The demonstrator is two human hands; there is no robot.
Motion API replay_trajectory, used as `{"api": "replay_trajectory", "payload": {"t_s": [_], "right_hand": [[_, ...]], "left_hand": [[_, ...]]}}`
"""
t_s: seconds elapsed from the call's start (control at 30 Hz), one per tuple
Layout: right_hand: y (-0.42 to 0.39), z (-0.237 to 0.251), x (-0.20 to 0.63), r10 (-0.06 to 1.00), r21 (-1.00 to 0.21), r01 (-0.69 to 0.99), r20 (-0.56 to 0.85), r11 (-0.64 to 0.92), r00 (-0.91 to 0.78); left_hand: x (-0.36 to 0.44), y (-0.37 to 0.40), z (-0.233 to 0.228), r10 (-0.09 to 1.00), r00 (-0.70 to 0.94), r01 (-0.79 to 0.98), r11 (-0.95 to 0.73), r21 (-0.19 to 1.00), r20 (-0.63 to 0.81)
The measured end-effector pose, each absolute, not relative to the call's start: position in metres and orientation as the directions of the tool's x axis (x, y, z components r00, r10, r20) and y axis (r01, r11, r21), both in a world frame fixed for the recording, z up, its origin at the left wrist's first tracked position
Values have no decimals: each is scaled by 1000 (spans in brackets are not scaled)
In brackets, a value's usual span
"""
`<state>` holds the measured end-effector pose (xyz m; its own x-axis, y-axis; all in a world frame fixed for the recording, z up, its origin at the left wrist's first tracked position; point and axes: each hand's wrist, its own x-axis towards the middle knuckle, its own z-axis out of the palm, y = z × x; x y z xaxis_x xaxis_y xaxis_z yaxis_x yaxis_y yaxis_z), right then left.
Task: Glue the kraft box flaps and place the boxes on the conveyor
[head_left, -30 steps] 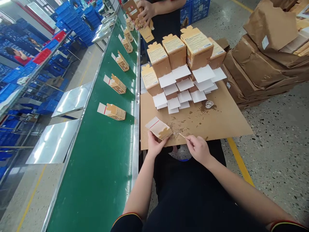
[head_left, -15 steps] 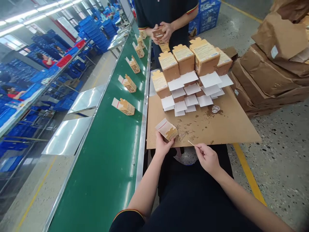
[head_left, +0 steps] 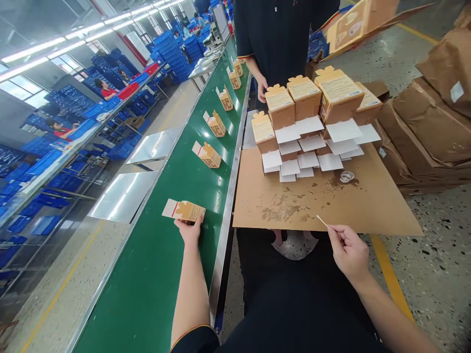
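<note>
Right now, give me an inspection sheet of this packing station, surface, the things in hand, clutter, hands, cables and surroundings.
Surface: brown cardboard sheet with dark stains, beside a green conveyor belt.
Job's things: small carton lying on the belt; thin stick over the sheet's near edge.
Clutter: stack of open cartons with white flaps; small clear cup.
Hands: left hand touches the small carton; right hand pinches the thin stick.
Cables: nothing seen.
Surroundings: more cartons in a row up the belt; a co-worker in dark clothes behind the stack; brown paper bundles on the floor; blue crates on racks.
</note>
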<state>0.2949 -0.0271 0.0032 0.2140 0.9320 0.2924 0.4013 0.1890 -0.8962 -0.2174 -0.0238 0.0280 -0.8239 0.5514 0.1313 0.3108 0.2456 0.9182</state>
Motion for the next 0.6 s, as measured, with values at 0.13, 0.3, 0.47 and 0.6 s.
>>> {"api": "replay_trajectory", "payload": {"t_s": [0.13, 0.3, 0.47, 0.6], "right_hand": [[-25, 7, 294, 934, -898, 398, 289, 189, 208], [-40, 6, 321, 901, -887, 443, 291, 129, 320], [-45, 7, 338, 861, -892, 445, 288, 82, 419], [-39, 11, 329, 850, -905, 415, 288, 91, 442]], "left_hand": [[-210, -32, 32, 554, -828, 325, 345, 881, 88], [-187, -37, 66, 342, -770, 617, 185, 765, 538], [-131, 41, 110, 583, -665, 381, -272, 884, 466], [-80, 159, 137, 877, -475, -87, -137, 987, 80]]}}
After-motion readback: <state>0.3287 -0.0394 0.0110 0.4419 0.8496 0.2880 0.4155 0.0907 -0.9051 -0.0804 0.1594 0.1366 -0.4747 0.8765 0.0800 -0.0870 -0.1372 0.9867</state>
